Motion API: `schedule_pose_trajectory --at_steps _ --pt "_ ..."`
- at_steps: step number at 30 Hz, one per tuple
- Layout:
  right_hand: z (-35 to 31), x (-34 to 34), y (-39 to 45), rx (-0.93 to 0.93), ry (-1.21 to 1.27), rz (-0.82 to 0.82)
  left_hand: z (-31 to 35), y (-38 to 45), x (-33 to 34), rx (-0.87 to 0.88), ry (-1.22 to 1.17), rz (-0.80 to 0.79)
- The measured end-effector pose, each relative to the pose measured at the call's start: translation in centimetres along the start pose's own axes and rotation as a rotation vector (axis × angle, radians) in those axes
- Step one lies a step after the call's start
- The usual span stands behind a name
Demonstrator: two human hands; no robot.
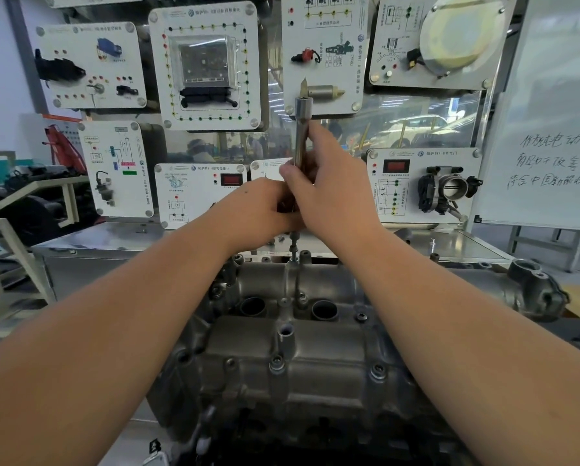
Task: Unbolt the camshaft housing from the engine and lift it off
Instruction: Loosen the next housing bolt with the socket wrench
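Fingers: my right hand (332, 186) wraps its fingers and thumb round the upright metal tool shaft (301, 136); my left hand (265, 210) curls its fingers round the lower part of the same tool, just under the right, the two hands touching.
Nearest, 6 o'clock: the dark lower engine (281, 438), blurred at the bottom edge.
Camshaft housing: the grey cast camshaft housing (292, 358) sits on the engine between my forearms, from centre frame toward 6 o'clock.
Bolts: a bolt (277, 363) stands near the housing's middle and another bolt head (377, 369) lies toward 4 o'clock of it.
Round bores: two open bores (323, 309) lie side by side farther up the housing.
Tool tip: the thin lower bit (294, 247) drops from my hands to the housing's far edge; whether it is seated on a bolt I cannot tell.
Bench: a steel bench top (113, 240) runs behind the engine.
Far, 12 o'clock: white training panels (208, 65) with mounted car parts cover the wall.
Far, 3 o'clock: a whiteboard (550, 129) with handwriting.
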State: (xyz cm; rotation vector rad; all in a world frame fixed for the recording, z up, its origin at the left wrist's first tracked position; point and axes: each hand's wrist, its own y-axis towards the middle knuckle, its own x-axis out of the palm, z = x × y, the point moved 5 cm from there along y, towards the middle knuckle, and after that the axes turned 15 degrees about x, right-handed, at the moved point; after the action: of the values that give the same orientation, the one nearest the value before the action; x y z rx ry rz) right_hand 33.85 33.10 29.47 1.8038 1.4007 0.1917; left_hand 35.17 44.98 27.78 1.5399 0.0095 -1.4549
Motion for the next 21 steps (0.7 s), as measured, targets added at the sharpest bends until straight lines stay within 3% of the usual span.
schedule_pose_trajectory --at_steps 6,21 --pt "-0.11 0.21 -0.17 0.018 0.03 -0.072 -0.07 -0.27 -0.08 0.003 -0.049 -0.002" --pt "-0.19 0.14 -0.29 0.023 -0.044 -0.034 -0.2 -0.13 0.04 -0.024 -0.029 -0.015"
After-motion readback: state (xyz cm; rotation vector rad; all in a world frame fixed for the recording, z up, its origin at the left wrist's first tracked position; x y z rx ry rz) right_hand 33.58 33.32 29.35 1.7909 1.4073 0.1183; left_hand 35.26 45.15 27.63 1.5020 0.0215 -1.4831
